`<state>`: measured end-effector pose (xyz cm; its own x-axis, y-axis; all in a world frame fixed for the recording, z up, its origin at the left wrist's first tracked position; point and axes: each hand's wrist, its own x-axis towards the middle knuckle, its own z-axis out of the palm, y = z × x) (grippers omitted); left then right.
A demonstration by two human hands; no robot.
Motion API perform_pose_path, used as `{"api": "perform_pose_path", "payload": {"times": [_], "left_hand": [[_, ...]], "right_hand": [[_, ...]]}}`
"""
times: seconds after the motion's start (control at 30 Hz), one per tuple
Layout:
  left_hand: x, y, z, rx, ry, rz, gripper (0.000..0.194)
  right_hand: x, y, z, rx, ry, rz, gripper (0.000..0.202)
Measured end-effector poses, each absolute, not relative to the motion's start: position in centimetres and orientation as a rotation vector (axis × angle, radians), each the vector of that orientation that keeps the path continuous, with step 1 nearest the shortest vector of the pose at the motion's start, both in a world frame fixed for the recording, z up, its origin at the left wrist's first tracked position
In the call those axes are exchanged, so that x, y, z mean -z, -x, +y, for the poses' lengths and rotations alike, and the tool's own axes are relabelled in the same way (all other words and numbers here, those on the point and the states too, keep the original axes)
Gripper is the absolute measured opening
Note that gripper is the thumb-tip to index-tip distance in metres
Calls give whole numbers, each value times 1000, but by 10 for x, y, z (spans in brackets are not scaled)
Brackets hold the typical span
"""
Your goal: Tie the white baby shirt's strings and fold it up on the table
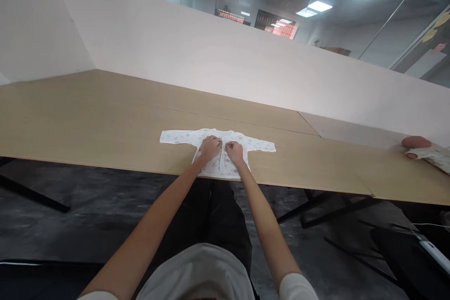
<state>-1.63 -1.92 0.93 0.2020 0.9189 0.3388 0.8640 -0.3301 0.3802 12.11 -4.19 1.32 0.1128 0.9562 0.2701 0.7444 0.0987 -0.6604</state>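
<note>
A small white patterned top [207, 168] lies on the wooden table with both sleeves spread out sideways. Its lower edge is along the table's front edge. My left hand [211, 146] is on the upper left of the chest, its fingers bent and closed near the centre front opening. Just to the right, my right hand [234, 151] has its fingers curled together at the other side of the opening. The fingertips of both hands touch the cloth; what exactly they pinch is too small to make out.
The long wooden table [105, 117] runs along a white wall [211, 65] with glass above. At its far right are a brown rounded object [416, 142] and patterned cloth [438, 157]. A black chair [404, 253] stands at the lower right.
</note>
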Motion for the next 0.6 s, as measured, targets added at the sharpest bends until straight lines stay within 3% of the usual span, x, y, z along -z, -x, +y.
{"api": "perform_pose_path", "payload": {"times": [0.6], "left_hand": [[-13, 21, -22, -816, -2335, 1672, 21]], "right_hand": [[-8, -122, -38, -406, 1693, -1718, 11]]}}
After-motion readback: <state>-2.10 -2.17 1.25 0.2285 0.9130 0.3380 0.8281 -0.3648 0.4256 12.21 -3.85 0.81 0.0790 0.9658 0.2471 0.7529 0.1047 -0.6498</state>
